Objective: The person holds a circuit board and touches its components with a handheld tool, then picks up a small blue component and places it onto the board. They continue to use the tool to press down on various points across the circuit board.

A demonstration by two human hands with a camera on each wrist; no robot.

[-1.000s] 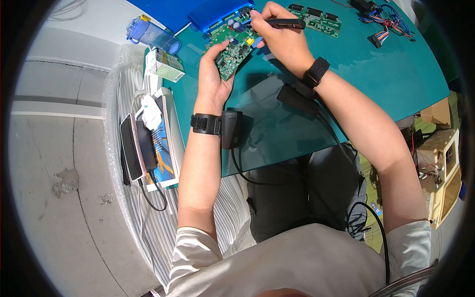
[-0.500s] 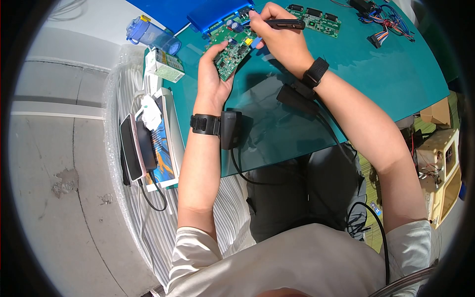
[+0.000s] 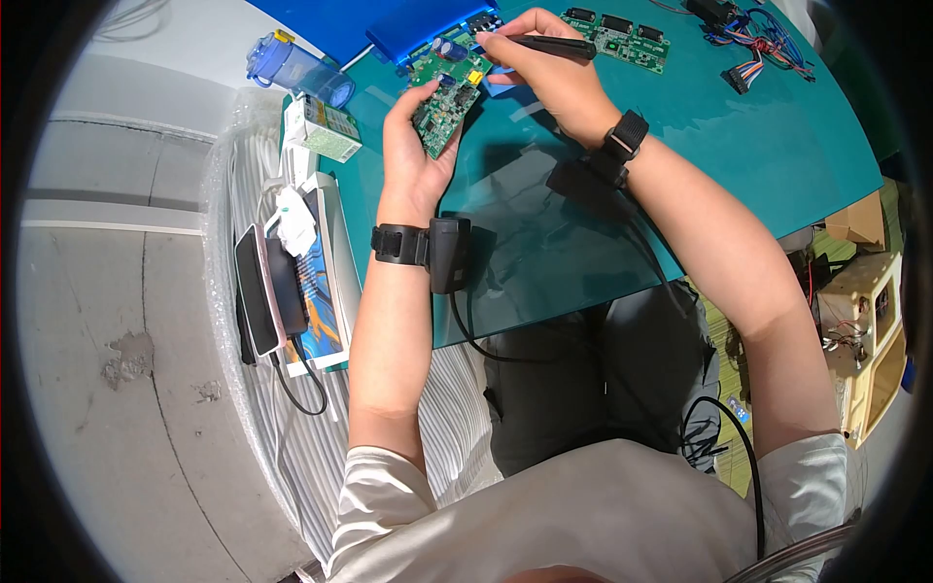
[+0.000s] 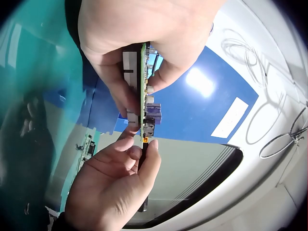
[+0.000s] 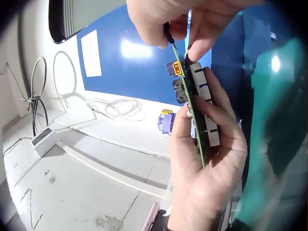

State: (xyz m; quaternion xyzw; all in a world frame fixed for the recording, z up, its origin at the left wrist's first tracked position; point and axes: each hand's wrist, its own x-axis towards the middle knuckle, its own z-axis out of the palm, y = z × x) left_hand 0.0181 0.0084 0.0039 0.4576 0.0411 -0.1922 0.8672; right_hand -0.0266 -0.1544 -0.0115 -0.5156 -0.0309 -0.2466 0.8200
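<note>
My left hand grips a green circuit board, thumb on its component side and fingers behind. Round dark capacitors and a yellow connector stand on the board. Pale rectangular blocks line its other face in the right wrist view. My right hand holds a slim black pen-shaped tool between thumb and fingers. In the left wrist view, that tool's shaft slants below the board's end, with the right fingertips right at the yellow connector. Fingers hide the tool's tip.
A blue metal case lies behind the board. Another green board with black connectors sits to the right, with bundled wires beyond. At left stand a blue bottle, a carton and a phone.
The board has shifted slightly left and tilted in my left hand. My right hand has moved a little left with the black tool, its wrist turning and its fingers spreading slightly.
</note>
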